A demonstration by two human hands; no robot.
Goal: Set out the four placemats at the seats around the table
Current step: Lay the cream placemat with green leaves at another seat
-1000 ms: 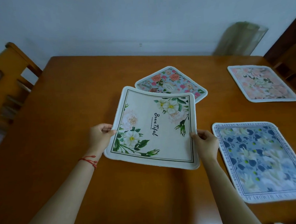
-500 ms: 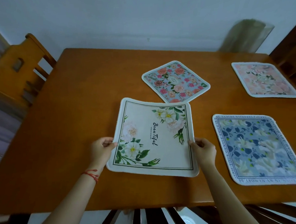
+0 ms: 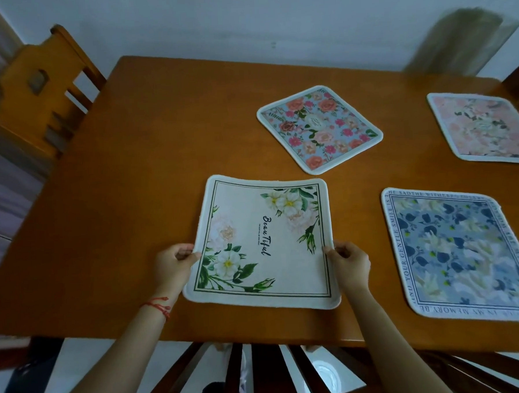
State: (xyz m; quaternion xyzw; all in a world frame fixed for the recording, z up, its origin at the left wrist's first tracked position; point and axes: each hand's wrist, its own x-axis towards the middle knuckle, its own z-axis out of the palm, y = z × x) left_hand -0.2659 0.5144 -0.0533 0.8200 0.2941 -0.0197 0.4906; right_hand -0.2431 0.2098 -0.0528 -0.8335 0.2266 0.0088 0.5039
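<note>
Four placemats lay on the wooden worktop (image 3: 108,210): the cream placemat (image 3: 263,244) near the front edge, pinched at its sides by the left hand (image 3: 173,265) and right hand (image 3: 350,263), beside blue (image 3: 462,254), rose-patterned (image 3: 319,128) and pink (image 3: 486,129) ones.

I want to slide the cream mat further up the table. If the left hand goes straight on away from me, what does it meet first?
Probably nothing: ahead of the left hand lies bare table up to the far edge. The rose mat sits off to the right of that line.
</note>
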